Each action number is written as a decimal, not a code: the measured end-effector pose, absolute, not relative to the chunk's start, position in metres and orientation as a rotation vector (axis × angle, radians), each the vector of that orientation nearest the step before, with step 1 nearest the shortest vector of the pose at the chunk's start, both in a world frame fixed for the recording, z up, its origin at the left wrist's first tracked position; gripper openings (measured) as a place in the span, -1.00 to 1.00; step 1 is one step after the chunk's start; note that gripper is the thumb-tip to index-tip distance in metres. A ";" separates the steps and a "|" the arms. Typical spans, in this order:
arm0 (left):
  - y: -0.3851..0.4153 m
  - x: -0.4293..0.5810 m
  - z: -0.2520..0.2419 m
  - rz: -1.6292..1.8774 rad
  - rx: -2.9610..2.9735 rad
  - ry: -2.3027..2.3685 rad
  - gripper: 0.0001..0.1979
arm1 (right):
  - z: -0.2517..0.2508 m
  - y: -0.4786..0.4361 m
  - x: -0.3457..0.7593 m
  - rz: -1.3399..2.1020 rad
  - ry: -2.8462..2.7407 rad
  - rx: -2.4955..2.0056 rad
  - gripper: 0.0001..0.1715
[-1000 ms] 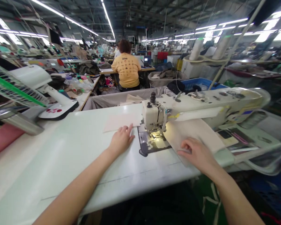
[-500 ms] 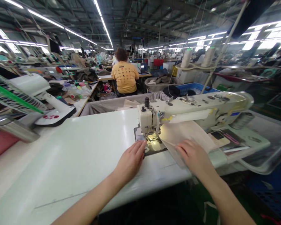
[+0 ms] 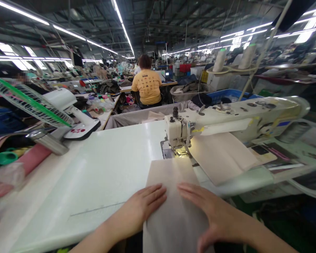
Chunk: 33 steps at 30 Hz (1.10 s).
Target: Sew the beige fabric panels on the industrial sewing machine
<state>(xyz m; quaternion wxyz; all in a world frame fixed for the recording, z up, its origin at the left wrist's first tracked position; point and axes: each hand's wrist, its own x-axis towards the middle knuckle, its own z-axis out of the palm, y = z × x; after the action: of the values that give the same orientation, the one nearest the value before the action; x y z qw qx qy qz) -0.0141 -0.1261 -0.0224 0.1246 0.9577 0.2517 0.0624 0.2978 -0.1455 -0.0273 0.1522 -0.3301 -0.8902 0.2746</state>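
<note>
A beige fabric panel lies in front of the sewing machine, its far edge close to the lit needle area and its near end reaching over the table's front edge. My left hand rests on the panel's left side with fingers stretched out flat. On the right side of the panel, my right hand lies with its fingers out and thumb spread apart. Another beige fabric piece sits right of the needle, partly under the machine arm. Whether the panel's edge is under the presser foot, I cannot tell.
A white fan with a green band and a steel flask stand at the left. Thread cones rise behind the machine. A fabric-lined bin borders the table's far edge. A person in a yellow shirt sits beyond.
A beige panel now lies under both hands before the needle. My hands have come nearer to me and flattened. The view has shifted left, and the other fabric piece stays right of the needle.
</note>
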 end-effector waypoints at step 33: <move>-0.100 0.000 -0.031 0.654 1.869 1.881 -0.69 | -0.061 -0.089 0.252 0.811 -1.747 -1.496 -0.78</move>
<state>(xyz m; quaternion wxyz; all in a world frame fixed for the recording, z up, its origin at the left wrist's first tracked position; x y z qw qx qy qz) 0.0001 -0.1002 -0.0315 0.2039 0.6699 0.6743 0.2346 0.2518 -0.0891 -0.0609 0.3442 -0.5758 -0.6727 0.3122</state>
